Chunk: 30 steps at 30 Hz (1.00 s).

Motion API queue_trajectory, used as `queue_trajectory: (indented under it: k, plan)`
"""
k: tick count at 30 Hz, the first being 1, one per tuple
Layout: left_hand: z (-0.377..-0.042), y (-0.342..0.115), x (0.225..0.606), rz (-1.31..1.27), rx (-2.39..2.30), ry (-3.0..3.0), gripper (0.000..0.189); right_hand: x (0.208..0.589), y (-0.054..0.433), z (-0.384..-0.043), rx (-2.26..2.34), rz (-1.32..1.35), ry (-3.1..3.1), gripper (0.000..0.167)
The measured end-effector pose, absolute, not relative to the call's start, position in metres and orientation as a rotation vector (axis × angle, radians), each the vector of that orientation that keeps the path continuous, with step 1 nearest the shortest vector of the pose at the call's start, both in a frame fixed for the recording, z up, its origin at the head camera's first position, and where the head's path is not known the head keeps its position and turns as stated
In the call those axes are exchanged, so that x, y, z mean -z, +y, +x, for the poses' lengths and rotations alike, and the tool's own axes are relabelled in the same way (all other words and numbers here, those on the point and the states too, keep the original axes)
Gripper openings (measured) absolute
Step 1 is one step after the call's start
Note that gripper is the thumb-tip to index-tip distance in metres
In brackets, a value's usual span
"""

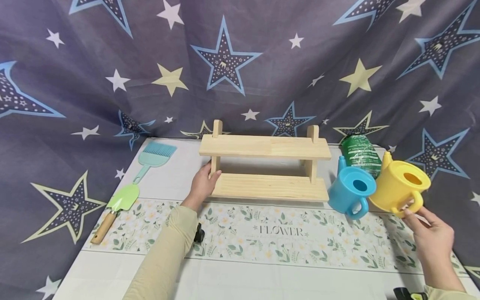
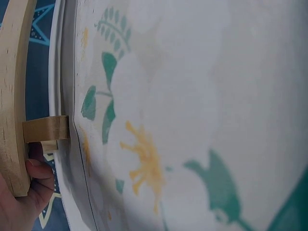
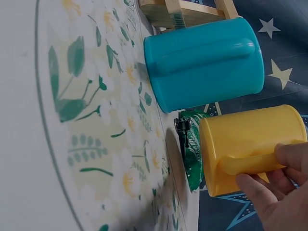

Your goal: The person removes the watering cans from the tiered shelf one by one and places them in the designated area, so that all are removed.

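A two-tier wooden shelf (image 1: 270, 187) stands at the back of the table. My left hand (image 1: 202, 183) grips its left end at the lower board, and in the left wrist view the fingers (image 2: 41, 173) curl round the wood. On the right, my right hand (image 1: 433, 231) holds a yellow watering can (image 1: 397, 183) by its handle. The right wrist view shows the thumb and fingers round that handle, with the yellow can's (image 3: 250, 139) base off the table. Beside it a blue watering can (image 1: 350, 189) stands close to the shelf's right end.
Behind the cans lies a green bag (image 1: 360, 154) with a black clip (image 3: 183, 125). At the left lie a light-blue brush (image 1: 155, 156) and a green trowel (image 1: 125, 198) with a wooden handle. A star-patterned curtain (image 1: 270, 83) hangs along the back; a flower-print strip (image 1: 262, 246) crosses the table.
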<state>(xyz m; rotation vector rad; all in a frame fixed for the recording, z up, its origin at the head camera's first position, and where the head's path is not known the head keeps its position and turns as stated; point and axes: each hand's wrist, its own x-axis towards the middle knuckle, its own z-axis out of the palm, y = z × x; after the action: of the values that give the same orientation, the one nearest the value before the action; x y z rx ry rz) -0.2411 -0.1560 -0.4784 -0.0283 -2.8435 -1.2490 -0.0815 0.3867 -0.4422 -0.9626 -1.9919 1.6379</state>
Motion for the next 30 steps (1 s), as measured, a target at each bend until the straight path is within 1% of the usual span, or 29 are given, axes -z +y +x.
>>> queue_trajectory:
  k: [5, 14, 21, 30]
  plan:
    - [-0.242, -0.157, 0.479, -0.028, 1.248, -2.839, 0.056, 0.443, 0.386, -0.082, -1.692, -0.966, -1.953, 0.048]
    - [-0.243, -0.156, 0.48, -0.036, 1.237, -2.846, 0.056, 0.447, 0.388, -0.083, -1.584, -0.974, -2.132, 0.051]
    - [-0.243, -0.156, 0.48, -0.038, 1.236, -2.853, 0.057, 0.451, 0.387, -0.083, -1.531, -0.952, -2.179, 0.046]
    - [-0.242, -0.156, 0.479, -0.019, 1.235, -2.856, 0.057, 0.453, 0.389, -0.084, -1.458, -0.962, -2.291, 0.05]
